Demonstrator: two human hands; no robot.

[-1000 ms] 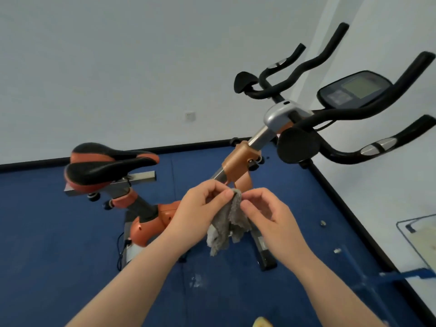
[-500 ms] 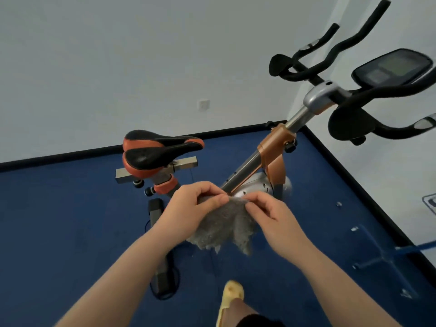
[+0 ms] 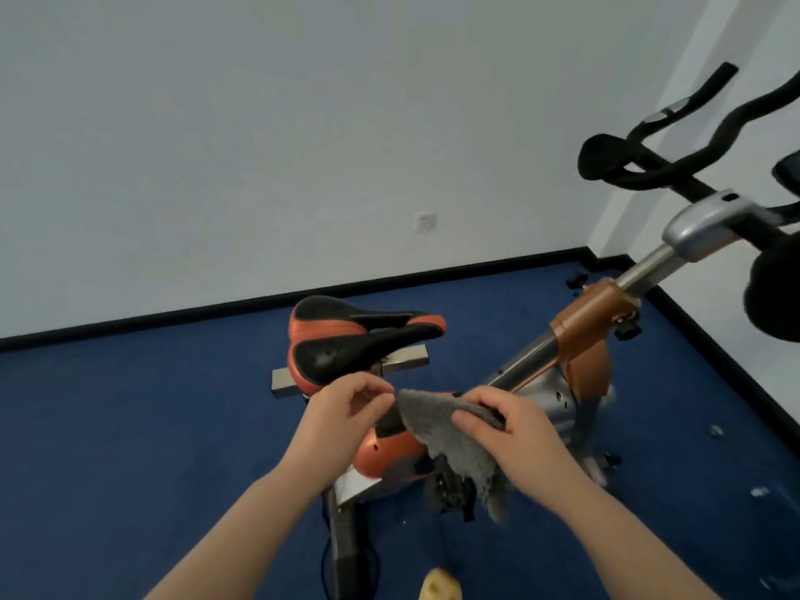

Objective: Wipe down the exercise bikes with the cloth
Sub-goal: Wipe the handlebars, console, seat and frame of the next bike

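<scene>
Pale grey walls (image 3: 216,145) w/ black skirting (image 3: 173,317); blue carpet floor (image 3: 130,426); white wall socket (image 3: 425,221).

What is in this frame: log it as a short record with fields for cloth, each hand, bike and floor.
cloth: grey cloth, spread between both hands, lower corner hanging free
left hand: left hand, fingertips pinch the cloth's left corner
right hand: right hand, grip on the cloth's upper right edge
bike: orange and silver exercise bike; black and orange saddle beyond the hands; cloth not touching it
floor: blue carpet
</scene>
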